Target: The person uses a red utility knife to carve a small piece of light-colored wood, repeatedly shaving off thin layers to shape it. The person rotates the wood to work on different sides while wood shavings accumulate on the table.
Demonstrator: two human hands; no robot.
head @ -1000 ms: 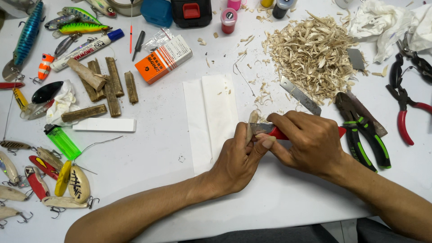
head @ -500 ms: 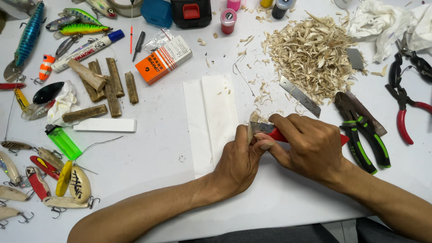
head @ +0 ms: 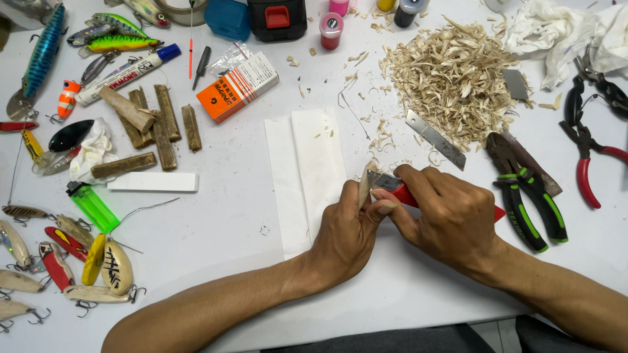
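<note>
Head view: small pale wood piece (head: pixel 364 185) held upright in the left hand (head: pixel 347 232), fingers clenched around its lower part, thumb laid across toward the blade. Right hand (head: pixel 451 219) grips a red-handled utility knife (head: pixel 398 187); the metal blade end touches the wood piece near its top. Both hands meet just right of the folded white paper towel (head: pixel 307 167), which lies flat at the middle of the white desk (head: pixel 222 222).

Relative to the paper towel:
- upper right: heap of pale wood shavings (head: pixel 451 78); loose snap-off blade (head: pixel 435 139) at the heap's lower edge
- right, beyond the hands: green-handled pliers (head: pixel 526 196); farther right, red-handled pliers (head: pixel 589 160)
- upper left: orange and white box (head: pixel 239 87)
- left: bundle of brown wood sticks (head: pixel 147 124), a white bar (head: pixel 152 182), green lighter (head: pixel 93 206)
- far left and lower left: painted fishing lures (head: pixel 72 252) with hooks
- far upper right: crumpled white cloth (head: pixel 562 33)
</note>
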